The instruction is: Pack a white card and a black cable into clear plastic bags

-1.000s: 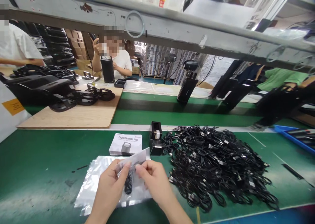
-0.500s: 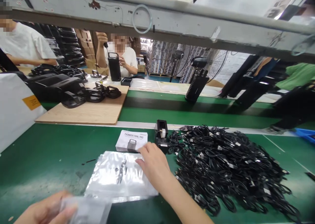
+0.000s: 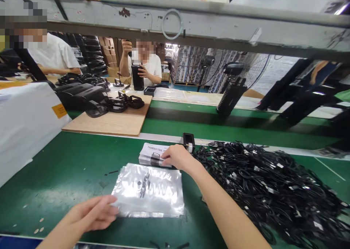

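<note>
My left hand [image 3: 95, 213] is at the left edge of a stack of clear plastic bags [image 3: 161, 190]. Its fingers are loosely stretched, with nothing seen between them. Black print marks the top bag. My right hand [image 3: 179, 158] reaches over the right side of a stack of printed booklets [image 3: 149, 154], its fingertips touching the top one and its fingers apart. "THUNDER TRAIL" shows on that cover, and the hand hides the rest of the title. Behind the hand stands a black tape dispenser [image 3: 188, 141], partly covered.
A large heap of black cables [image 3: 262, 183] lies to the right. Black parts [image 3: 97, 108] rest on a wooden board [image 3: 117, 123] at the back left, near a white sack [image 3: 30, 121]. A black cylindrical device [image 3: 231, 97] stands across the green table. A shelf beam [image 3: 213, 26] crosses overhead; two people sit beyond.
My left hand has let go of the clear bag it held and moved right to the bag stack. My right hand has moved forward onto the booklets. The view has shifted left.
</note>
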Tool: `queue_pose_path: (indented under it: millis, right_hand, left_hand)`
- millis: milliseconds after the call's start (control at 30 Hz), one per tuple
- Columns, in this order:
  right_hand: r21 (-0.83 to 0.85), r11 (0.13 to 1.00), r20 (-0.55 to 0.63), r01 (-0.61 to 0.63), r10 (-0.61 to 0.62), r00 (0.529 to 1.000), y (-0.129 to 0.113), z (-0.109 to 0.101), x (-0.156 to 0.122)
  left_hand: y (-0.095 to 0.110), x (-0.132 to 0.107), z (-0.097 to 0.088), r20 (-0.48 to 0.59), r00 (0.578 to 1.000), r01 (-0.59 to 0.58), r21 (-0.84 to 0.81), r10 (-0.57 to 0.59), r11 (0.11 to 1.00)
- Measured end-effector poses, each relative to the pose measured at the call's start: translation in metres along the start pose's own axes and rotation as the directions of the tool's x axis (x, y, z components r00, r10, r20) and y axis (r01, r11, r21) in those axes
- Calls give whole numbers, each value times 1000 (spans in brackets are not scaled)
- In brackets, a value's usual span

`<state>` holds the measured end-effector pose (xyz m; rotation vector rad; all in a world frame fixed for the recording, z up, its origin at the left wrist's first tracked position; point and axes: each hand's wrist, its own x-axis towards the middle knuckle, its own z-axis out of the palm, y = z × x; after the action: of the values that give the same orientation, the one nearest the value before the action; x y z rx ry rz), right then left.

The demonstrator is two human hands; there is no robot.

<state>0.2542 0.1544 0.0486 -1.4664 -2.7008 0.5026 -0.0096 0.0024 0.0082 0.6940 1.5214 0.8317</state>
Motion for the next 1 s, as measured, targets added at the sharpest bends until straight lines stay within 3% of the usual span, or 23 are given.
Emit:
queue_pose_path:
  millis: [100,233,300,333,367,433,500,533,600,667,767,867,1000]
  right_hand:
    - [4,1000,-43,14,-14,999,-3,1,-4]
    - [23,992,-100,126,-124,987,-19,14,-33]
    - [151,977,-259,150,-107,960,-25,27,-56]
    - [283,953,-373,108,6,928,-25,33,-67]
    - [454,889,-425,55,162,891,-25,39,-79]
    - [770,638,-288,-23,380,879,-19,50,-99]
    - [917,385,-70,-100,405,912,-10,57,-117]
    - [942,310,-13,-129,419,908,-4,59,-125]
    - [955,250,0,-159,538,843,6,61,-141]
    - [955,241,-35,-171,667,744,14,62,-156]
    - [954,236,-55,-184,742,668,18,63,-170]
    - [952,249,-69,-179,742,667,15,66,-174]
    - [951,245,-40,-187,701,712,12,73,-169]
  left_hand:
    - [21,18,46,229,973,14,-109,11,994]
    - [39,34,77,216,976,29,-274,32,961]
    - [41,36,82,221,970,-42,-257,101,966]
    - [41,35,83,255,958,-71,-224,129,972]
    - [40,33,85,312,939,-87,-184,142,979]
    - [38,29,91,435,891,-94,-101,129,990]
    - [34,27,100,462,876,-149,-24,143,989]
    - [32,27,106,423,890,-205,36,171,978]
    - [25,30,117,286,919,-346,253,272,903]
    - [16,34,128,195,896,-439,529,400,726]
    - [5,35,139,176,858,-414,793,483,446]
    - [-1,33,144,202,857,-389,857,474,338]
    - [-2,30,143,242,843,-429,841,480,329]
